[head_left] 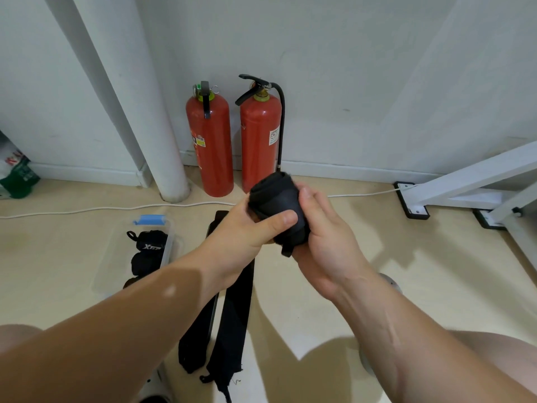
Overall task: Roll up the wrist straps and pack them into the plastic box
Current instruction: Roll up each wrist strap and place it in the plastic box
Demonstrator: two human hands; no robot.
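A black wrist strap rolled into a thick bundle (pixel 276 199) is held up in front of me. My left hand (pixel 250 228) grips it from the left with the thumb across its front. My right hand (pixel 322 237) cups it from the right and below. Two more black straps (pixel 232 315) lie flat and unrolled on the floor beneath my arms. At the left stands the clear plastic box (pixel 171 242) with a blue latch; rolled black straps (pixel 149 242) lie inside it, one marked with white lettering.
Two red fire extinguishers (pixel 212 146) stand against the white wall ahead, beside a white pipe (pixel 162 146). A white cable (pixel 116 207) runs along the floor. A white metal frame (pixel 465 187) with black feet sits at right. A green and white bag (pixel 17 173) is far left.
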